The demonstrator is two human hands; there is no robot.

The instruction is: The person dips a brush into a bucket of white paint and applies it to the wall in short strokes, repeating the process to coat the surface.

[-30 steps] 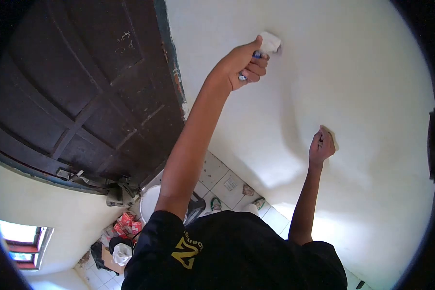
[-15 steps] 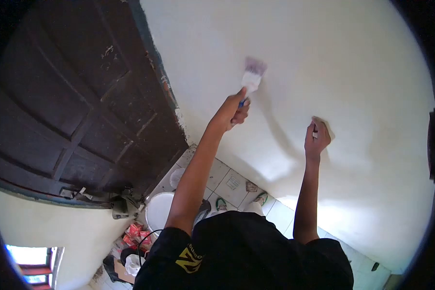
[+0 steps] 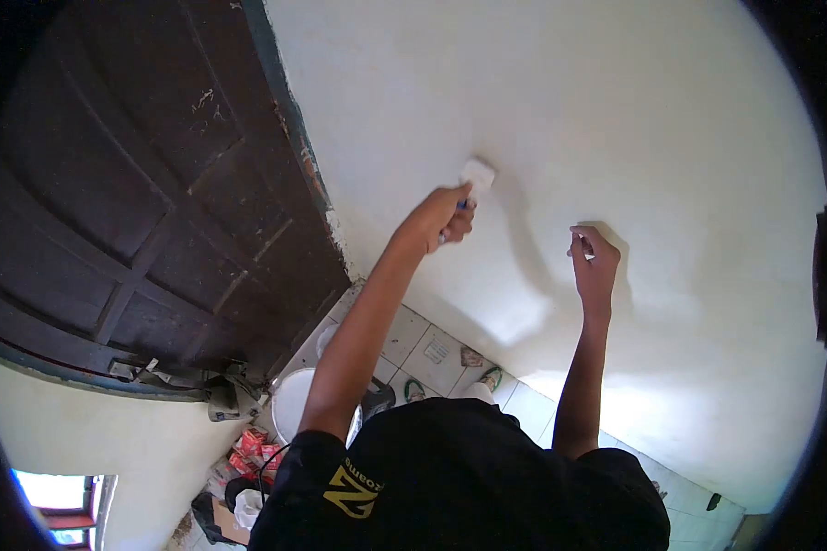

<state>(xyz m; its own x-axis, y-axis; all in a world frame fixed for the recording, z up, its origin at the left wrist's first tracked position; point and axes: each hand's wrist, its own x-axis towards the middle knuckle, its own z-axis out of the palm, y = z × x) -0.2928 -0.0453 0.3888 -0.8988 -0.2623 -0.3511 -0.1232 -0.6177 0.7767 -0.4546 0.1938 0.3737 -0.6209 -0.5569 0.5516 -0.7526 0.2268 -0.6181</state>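
My left hand [image 3: 447, 219] is wrapped round the handle of a paintbrush [image 3: 478, 173]. A little blue shows between the fingers, and the brush's broad whitish head points up over the pale wall [image 3: 671, 119]. Its bristles hardly show from this angle. To the right, my right hand [image 3: 596, 257] is held close to the same wall, with thumb and fingers bent together in a pinch. What that pinch holds, if anything, I cannot tell. Both arms cast soft shadows on the wall.
A dark brown panelled door [image 3: 73, 184] with a chipped frame stands on the left. By my left elbow sits a white bucket [image 3: 289, 404] on the tiled floor [image 3: 436, 358]. Red packets [image 3: 250, 445] lie behind it. My feet in green-edged sandals [image 3: 492, 378] stand near the wall.
The brush head has moved down, and its purple bristles, plain before, hardly show now. My left hand has shifted slightly down; my right hand has moved slightly left and turned.
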